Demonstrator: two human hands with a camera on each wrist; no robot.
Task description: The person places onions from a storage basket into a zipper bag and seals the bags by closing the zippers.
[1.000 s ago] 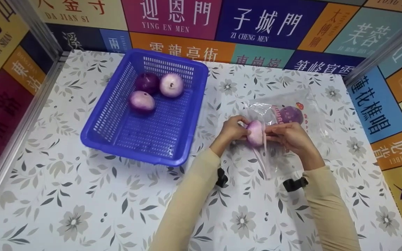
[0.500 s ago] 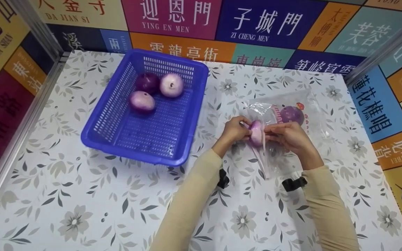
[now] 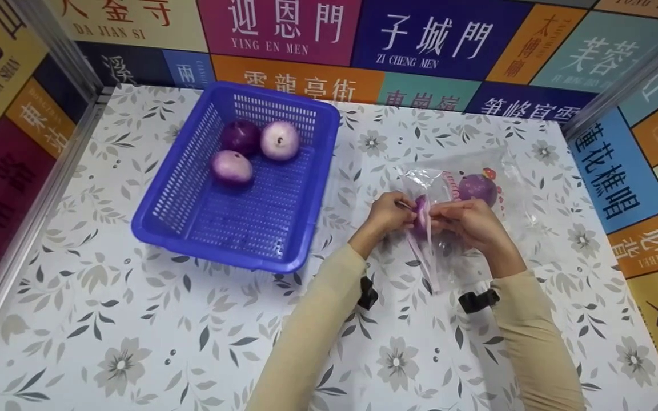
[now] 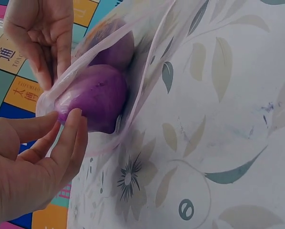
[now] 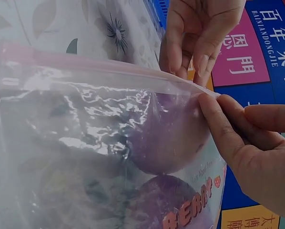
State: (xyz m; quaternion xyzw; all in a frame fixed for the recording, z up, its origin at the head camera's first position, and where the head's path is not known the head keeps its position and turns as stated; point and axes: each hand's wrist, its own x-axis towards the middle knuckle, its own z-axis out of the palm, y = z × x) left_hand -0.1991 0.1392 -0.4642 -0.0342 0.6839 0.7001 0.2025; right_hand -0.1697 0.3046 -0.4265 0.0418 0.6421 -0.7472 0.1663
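A clear zip bag (image 3: 514,165) with a pink rim and printed red letters lies on the table, its mouth facing left. One purple onion (image 3: 477,189) is inside it. My left hand (image 3: 389,213) pinches another purple onion (image 4: 96,98) with its fingertips at the bag's mouth. In the left wrist view that onion is mostly within the pink rim, touching or close to the first. My right hand (image 3: 474,224) pinches the bag's rim (image 5: 195,88) between thumb and fingers, holding the mouth apart. The head view shows only a sliver of the onion between the hands.
Left of the hands stands a blue plastic basket (image 3: 215,242) with slotted walls. It holds three purple onions (image 3: 232,166) near its back. A floral cloth (image 3: 135,319) covers the table. Panels with large printed characters (image 3: 432,37) wall off the back and sides.
My left hand has shifted slightly right, and the onion it holds has gone further into the bag's mouth. The right hand stays nearly in place on the rim.
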